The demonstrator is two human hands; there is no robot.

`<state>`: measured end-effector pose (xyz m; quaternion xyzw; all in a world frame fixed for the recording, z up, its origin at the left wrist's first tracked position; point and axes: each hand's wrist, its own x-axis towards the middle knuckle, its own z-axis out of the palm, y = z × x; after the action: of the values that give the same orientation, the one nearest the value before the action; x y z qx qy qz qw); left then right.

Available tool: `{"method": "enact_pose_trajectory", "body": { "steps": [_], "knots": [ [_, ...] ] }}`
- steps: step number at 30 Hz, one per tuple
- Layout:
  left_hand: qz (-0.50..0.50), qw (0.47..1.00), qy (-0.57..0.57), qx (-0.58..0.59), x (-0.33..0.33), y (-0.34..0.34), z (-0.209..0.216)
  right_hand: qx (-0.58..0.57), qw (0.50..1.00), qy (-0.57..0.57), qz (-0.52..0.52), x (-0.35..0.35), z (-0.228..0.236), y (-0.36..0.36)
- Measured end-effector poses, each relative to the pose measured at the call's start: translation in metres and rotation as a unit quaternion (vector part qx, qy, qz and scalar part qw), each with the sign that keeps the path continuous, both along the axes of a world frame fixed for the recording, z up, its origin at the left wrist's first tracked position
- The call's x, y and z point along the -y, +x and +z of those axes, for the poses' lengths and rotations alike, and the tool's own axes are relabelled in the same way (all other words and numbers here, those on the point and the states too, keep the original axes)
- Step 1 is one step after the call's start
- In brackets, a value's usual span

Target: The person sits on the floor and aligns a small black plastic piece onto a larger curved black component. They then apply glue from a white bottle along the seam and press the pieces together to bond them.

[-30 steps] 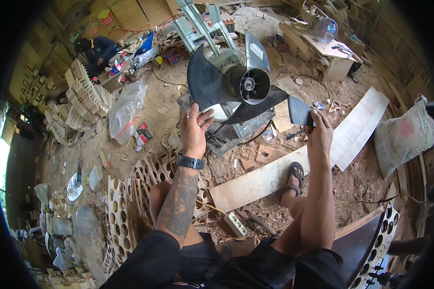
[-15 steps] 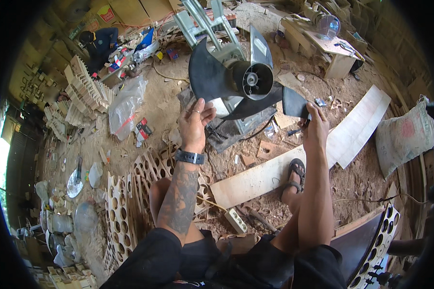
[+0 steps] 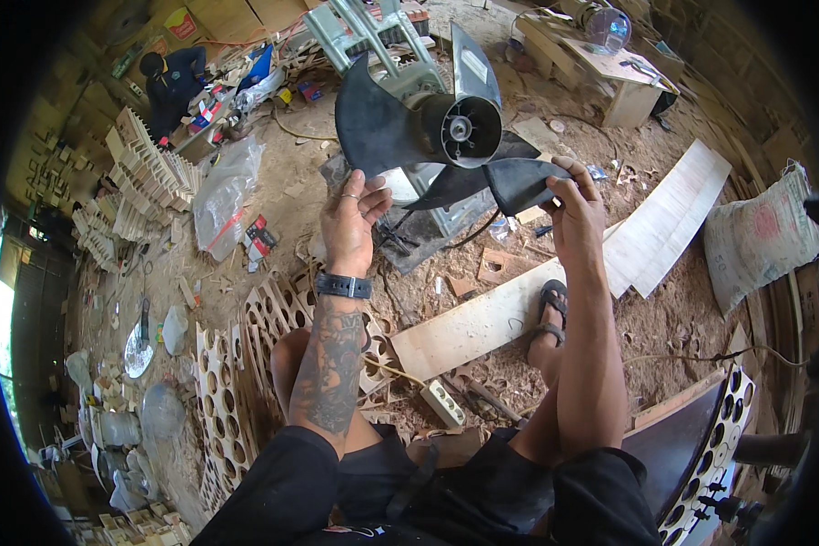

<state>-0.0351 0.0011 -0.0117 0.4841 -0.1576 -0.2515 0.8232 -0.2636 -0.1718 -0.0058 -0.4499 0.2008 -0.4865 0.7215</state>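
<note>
A black fan (image 3: 387,127) with broad curved blades and a round open hub (image 3: 464,127) sits in front of a grey metal frame (image 3: 373,41). My left hand (image 3: 355,214) is at the lower edge of its left blade, fingertips closed on that edge. My right hand (image 3: 573,200) pinches a black blade piece (image 3: 523,185) by its outer end. The piece lies against the fan's lower right blade (image 3: 450,187); whether the two are joined cannot be seen. A thin dark cable runs below the fan.
Pale wooden boards (image 3: 478,318) cross the dusty floor, beside a white power strip (image 3: 444,402). Stuffed sack (image 3: 760,238) stands at right, a low wooden bench (image 3: 619,77) at far right. Panels with round holes (image 3: 223,400) lie at left. Another person (image 3: 171,89) sits far left.
The right hand has brought the blade piece leftward, tilted it, and set it over the lower right blade. The left hand remains at the left blade's edge. The whole view has shifted slightly.
</note>
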Motion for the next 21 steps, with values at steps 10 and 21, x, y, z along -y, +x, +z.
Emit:
{"method": "enact_pose_trajectory", "body": {
  "steps": [10,21],
  "knots": [
    [-0.013,1.000,0.006,0.002,-0.002,0.001,-0.001,0.026,1.000,-0.009,0.009,0.000,0.000,0.003],
    [-0.035,0.999,0.039,0.006,-0.006,0.007,-0.002,0.201,0.953,0.153,-0.168,0.062,-0.017,-0.032]
  ]
}}
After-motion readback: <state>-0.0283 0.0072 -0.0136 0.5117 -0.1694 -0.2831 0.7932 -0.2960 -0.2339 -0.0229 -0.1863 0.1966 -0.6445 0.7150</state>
